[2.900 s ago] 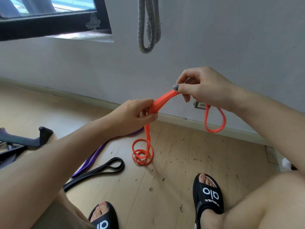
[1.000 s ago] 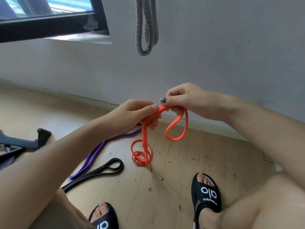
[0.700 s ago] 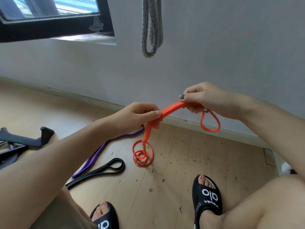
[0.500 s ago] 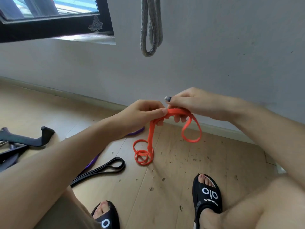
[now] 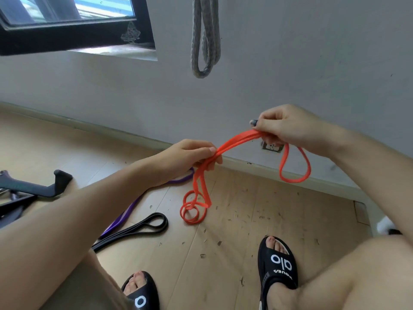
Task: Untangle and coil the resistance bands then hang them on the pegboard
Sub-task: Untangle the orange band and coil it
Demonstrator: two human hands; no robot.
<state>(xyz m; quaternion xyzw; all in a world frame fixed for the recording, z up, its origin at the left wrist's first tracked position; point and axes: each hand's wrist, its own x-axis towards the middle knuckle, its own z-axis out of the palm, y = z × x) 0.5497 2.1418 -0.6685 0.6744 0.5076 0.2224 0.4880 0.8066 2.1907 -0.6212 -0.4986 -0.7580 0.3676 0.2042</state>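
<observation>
Orange band [image 5: 237, 143] stretches taut between both hands, doubled into flat strands. The left hand [image 5: 190, 156] pinches it, fingers curled round the strands, and below that grip the band drops to the floor [image 5: 257, 220], ending in a small heap of loops. The right hand [image 5: 288, 128], higher and nearer the wall [image 5: 290, 63], closes its grip on the other end, with one open loop dangling beneath it. Left of the orange band's floor loops, a purple band [image 5: 125, 214] and a black band [image 5: 143, 227] lie on the boards. Above the orange band a grey band [image 5: 204, 39] hangs against the wall. Below it, two feet in black slides [image 5: 279, 265] rest on the floor.
</observation>
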